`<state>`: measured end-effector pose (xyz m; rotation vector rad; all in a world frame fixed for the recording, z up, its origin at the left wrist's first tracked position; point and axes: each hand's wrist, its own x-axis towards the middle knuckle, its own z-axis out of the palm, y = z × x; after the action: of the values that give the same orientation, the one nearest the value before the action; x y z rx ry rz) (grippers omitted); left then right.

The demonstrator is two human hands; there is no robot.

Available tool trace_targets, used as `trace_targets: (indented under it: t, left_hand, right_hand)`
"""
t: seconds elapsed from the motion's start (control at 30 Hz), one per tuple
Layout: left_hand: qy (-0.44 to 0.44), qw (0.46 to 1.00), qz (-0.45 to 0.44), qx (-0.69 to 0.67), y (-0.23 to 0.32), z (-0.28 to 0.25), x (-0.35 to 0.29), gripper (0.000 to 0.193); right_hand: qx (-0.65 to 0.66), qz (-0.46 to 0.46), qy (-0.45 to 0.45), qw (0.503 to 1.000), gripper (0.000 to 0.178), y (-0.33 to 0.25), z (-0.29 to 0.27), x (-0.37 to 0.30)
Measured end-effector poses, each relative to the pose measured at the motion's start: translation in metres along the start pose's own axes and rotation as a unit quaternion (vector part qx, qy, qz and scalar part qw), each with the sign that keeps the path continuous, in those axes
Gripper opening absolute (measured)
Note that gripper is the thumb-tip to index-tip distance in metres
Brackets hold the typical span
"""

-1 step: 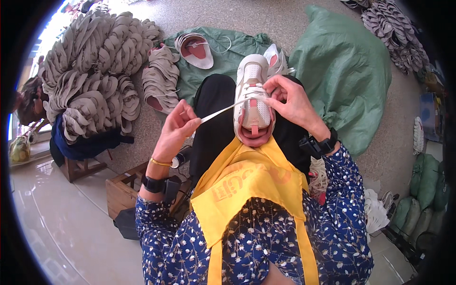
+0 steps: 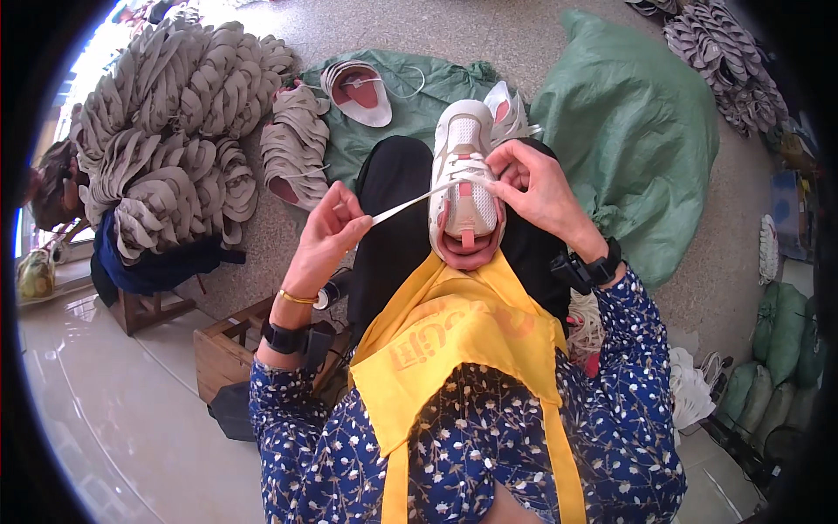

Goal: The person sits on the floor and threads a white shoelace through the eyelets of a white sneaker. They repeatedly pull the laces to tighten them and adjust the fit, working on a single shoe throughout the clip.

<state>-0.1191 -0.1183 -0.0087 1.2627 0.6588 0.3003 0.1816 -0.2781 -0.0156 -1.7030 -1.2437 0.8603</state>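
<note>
Left hand point(image 2: 336, 229) and right hand point(image 2: 537, 188) pinch a flat white lace point(image 2: 401, 209) over a beige-and-pink mesh sneaker point(image 2: 476, 207), which partly hides a white shoe upper point(image 2: 509, 124); right of the sneaker bulges a green woven sack point(image 2: 628, 131).

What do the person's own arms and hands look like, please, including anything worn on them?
The left hand and right hand wear no gloves. The sleeves are dark blue with small white flowers. Each forearm has a black strap with a boxy device, and the left also a thin yellow bracelet.
</note>
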Motion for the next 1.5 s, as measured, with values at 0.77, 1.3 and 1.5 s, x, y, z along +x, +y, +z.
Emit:
trace_targets:
  t: [0.77,1.3,1.5]
  left_hand:
    - [0.006,0.894,0.243,0.376,0.001,0.038,0.028,0.011]
    - [0.127,0.771,0.265,0.565,0.01,-0.015,-0.006,0.014]
    - [0.188,0.781,0.207,0.559,-0.012,-0.077,-0.031,0.014]
  right_hand:
    - [-0.185,-0.157,0.132,0.961,0.014,-0.013,-0.002,-0.032]
    - [-0.245,0.023,0.26,0.934,0.011,0.045,-0.113,-0.127]
    - [-0.198,0.15,0.314,0.916,0.017,0.092,-0.159,-0.181]
